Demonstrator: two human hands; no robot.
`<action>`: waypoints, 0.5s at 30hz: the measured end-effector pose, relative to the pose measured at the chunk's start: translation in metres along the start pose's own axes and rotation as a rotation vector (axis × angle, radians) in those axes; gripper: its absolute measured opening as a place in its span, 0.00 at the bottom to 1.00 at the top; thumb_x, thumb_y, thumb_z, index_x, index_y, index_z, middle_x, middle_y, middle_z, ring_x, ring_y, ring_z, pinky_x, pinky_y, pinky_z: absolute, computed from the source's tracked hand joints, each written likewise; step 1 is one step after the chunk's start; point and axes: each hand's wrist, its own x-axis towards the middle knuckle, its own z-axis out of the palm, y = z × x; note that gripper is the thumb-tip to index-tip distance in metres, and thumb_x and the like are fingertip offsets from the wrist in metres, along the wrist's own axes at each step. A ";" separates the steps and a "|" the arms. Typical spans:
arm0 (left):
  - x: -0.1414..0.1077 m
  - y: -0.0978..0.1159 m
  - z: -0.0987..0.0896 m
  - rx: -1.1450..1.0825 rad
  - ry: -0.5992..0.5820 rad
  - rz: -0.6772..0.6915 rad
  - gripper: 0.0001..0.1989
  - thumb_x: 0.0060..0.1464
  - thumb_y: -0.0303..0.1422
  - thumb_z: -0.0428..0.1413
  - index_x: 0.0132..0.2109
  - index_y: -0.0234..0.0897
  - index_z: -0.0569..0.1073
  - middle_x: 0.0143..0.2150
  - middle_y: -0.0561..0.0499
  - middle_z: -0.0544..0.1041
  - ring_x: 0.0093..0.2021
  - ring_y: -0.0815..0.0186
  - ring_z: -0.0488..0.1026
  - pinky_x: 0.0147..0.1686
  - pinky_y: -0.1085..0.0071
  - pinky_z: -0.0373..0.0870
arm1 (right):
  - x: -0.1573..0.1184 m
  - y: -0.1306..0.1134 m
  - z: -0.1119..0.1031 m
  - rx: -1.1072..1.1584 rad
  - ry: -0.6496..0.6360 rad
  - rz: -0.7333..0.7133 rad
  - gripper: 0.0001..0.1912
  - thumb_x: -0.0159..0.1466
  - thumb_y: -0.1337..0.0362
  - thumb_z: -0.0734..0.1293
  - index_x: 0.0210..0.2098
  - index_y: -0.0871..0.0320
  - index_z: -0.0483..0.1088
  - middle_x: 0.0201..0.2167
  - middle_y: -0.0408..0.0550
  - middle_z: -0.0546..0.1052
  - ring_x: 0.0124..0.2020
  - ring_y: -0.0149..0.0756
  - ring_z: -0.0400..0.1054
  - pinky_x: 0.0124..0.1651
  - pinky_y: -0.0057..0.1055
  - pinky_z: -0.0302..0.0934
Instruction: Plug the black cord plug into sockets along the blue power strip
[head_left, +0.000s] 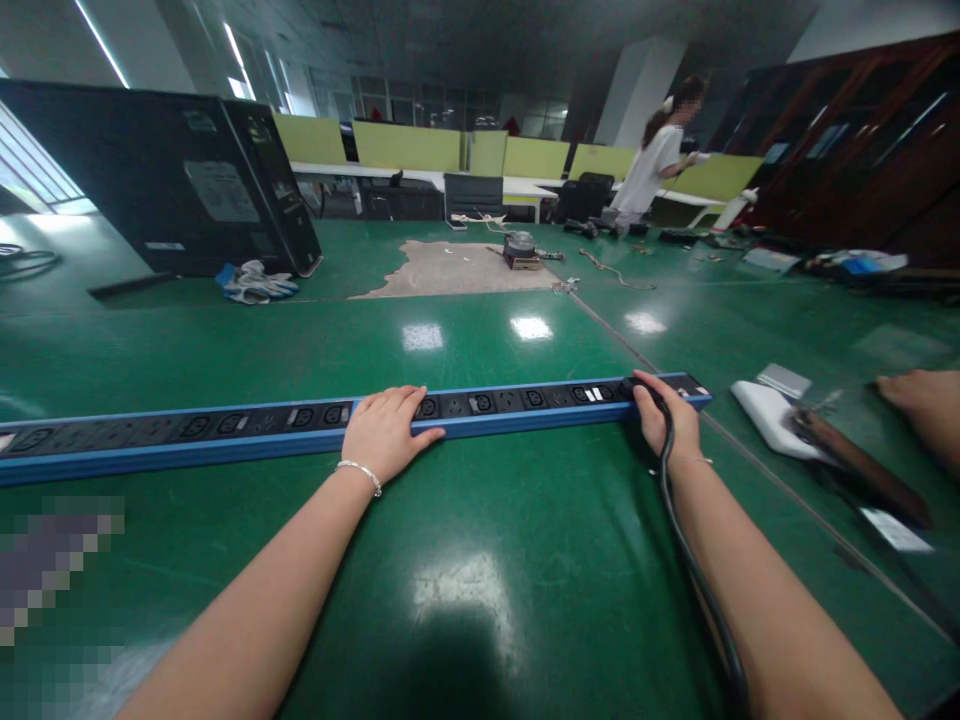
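A long blue power strip (508,401) with a row of black sockets on its top face lies across the green surface. My left hand (385,430) is laid over the strip's middle, fingers across the top and thumb against the near side. At the strip's right end, my right hand (673,420) pinches a black plug (628,387) at one of the sockets. How deep the plug sits cannot be made out. From it a black cable (680,530) runs down along my right forearm toward the bottom edge.
On the right are a white object (776,418), a blurred brown-handled tool (855,465) and another person's hand (926,405). A black computer case (225,190) and gloves (256,283) are at the back left. A person (656,160) stands beyond, near desks with yellow-green partitions (409,146).
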 end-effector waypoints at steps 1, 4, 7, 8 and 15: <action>0.000 0.000 0.000 -0.005 -0.002 -0.001 0.31 0.54 0.52 0.49 0.59 0.39 0.64 0.56 0.42 0.70 0.56 0.53 0.66 0.53 0.56 0.59 | -0.001 0.001 0.000 -0.001 0.001 0.003 0.20 0.59 0.53 0.60 0.47 0.52 0.73 0.42 0.49 0.78 0.46 0.46 0.70 0.52 0.47 0.60; 0.000 0.000 0.000 -0.015 -0.005 0.000 0.31 0.54 0.52 0.49 0.59 0.39 0.64 0.56 0.41 0.70 0.56 0.53 0.66 0.53 0.56 0.59 | -0.002 0.003 0.001 -0.011 0.009 -0.022 0.20 0.59 0.53 0.60 0.48 0.52 0.73 0.44 0.49 0.77 0.47 0.46 0.69 0.53 0.47 0.60; 0.000 0.000 0.000 -0.021 0.001 0.004 0.31 0.54 0.52 0.48 0.59 0.39 0.64 0.56 0.42 0.70 0.56 0.53 0.66 0.53 0.56 0.59 | -0.003 0.003 0.001 -0.016 0.012 -0.051 0.20 0.60 0.53 0.60 0.47 0.52 0.73 0.44 0.49 0.77 0.48 0.46 0.69 0.54 0.47 0.59; 0.000 0.000 0.000 -0.021 0.003 0.006 0.31 0.54 0.52 0.48 0.58 0.39 0.64 0.56 0.42 0.70 0.56 0.53 0.66 0.53 0.56 0.59 | -0.003 0.003 0.001 -0.017 0.013 -0.049 0.20 0.60 0.53 0.60 0.47 0.52 0.73 0.44 0.49 0.77 0.48 0.46 0.69 0.54 0.48 0.59; 0.000 -0.001 0.001 0.000 0.006 0.003 0.31 0.54 0.53 0.48 0.58 0.38 0.65 0.56 0.42 0.71 0.56 0.54 0.66 0.53 0.58 0.59 | -0.003 0.002 0.001 -0.021 0.014 -0.013 0.20 0.59 0.53 0.61 0.47 0.51 0.73 0.43 0.49 0.77 0.47 0.47 0.69 0.53 0.47 0.60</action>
